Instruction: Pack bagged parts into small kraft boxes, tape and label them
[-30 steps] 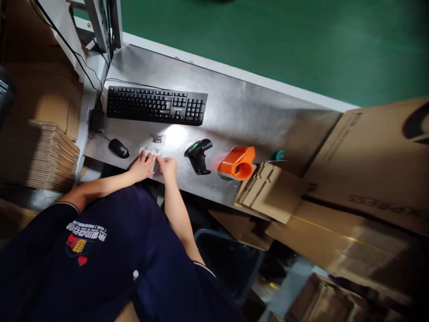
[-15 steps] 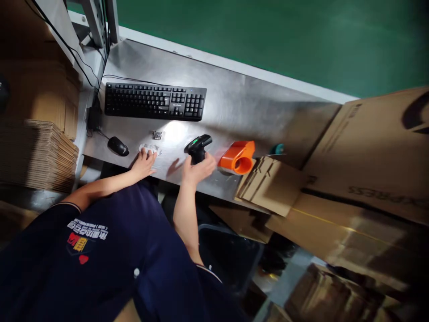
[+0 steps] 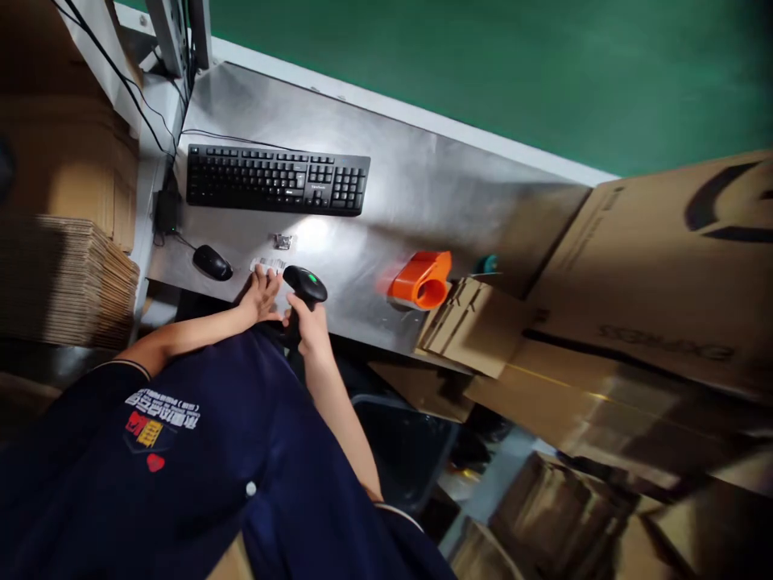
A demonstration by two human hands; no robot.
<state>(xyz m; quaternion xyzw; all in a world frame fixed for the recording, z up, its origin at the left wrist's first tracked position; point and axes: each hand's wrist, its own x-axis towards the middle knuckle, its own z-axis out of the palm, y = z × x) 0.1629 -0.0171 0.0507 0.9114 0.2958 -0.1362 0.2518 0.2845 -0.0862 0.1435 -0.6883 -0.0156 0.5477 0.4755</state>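
Observation:
My right hand (image 3: 307,322) is wrapped round the handle of a black barcode scanner (image 3: 305,283), whose head with a green light points left toward a small white label strip (image 3: 269,264). My left hand (image 3: 259,294) lies flat on the steel bench (image 3: 423,193), fingertips on that strip. A second small shiny packet (image 3: 282,241) rests just beyond the strip, in front of the black keyboard (image 3: 276,179).
A black mouse (image 3: 212,263) sits left of my hands. An orange tape dispenser (image 3: 421,281) lies to the right, beside folded cardboard (image 3: 474,326) and a large carton (image 3: 664,266). Stacked flat cardboard (image 3: 60,278) fills the left side. A dark bin (image 3: 404,455) stands below.
My right hand left the label strip, grasped the scanner on the bench to the right, and has brought it back left beside my left hand, which stayed on the strip.

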